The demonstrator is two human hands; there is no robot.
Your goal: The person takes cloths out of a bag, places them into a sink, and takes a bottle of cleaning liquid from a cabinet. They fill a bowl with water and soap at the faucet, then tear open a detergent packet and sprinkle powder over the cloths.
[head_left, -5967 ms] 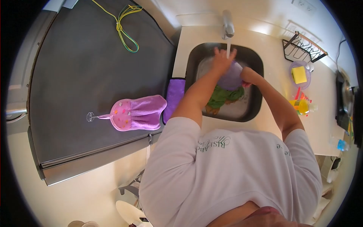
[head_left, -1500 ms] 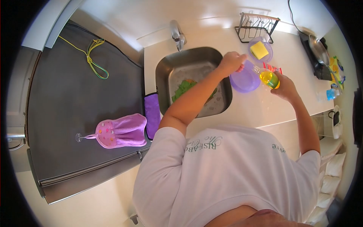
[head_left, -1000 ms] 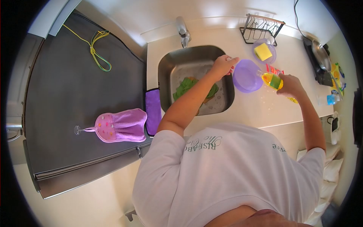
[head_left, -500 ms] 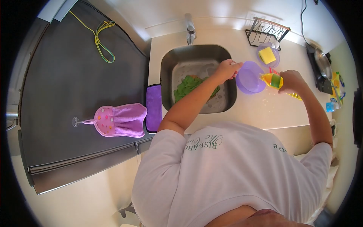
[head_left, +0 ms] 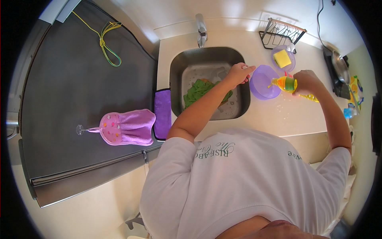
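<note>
A purple bowl [head_left: 264, 91] stands on the counter just right of the sink. My right hand [head_left: 307, 81] is wrapped round a bottle of yellow liquid [head_left: 285, 83] with a green band, tilted so its mouth points left over the bowl. At the mouth a little yellow liquid shows, running down towards the bowl. My left hand [head_left: 239, 74] is closed beside the bowl's left rim, fingertips pinched; whether they grip the rim or a small thing cannot be told. Green leafy vegetables [head_left: 201, 92] lie in the steel sink [head_left: 187, 59], partly behind my left forearm.
A yellow sponge [head_left: 282, 58] rests on a small purple dish, before a black wire rack [head_left: 274, 39]. A faucet [head_left: 201, 32] rises behind the sink. A pan [head_left: 340, 65] stands far right. Left are a purple cloth [head_left: 162, 115] and a pink hand towel [head_left: 127, 126].
The bottle has tipped further, and yellow liquid now shows at its mouth. My left hand and the bowl keep their places; the view has shifted slightly.
</note>
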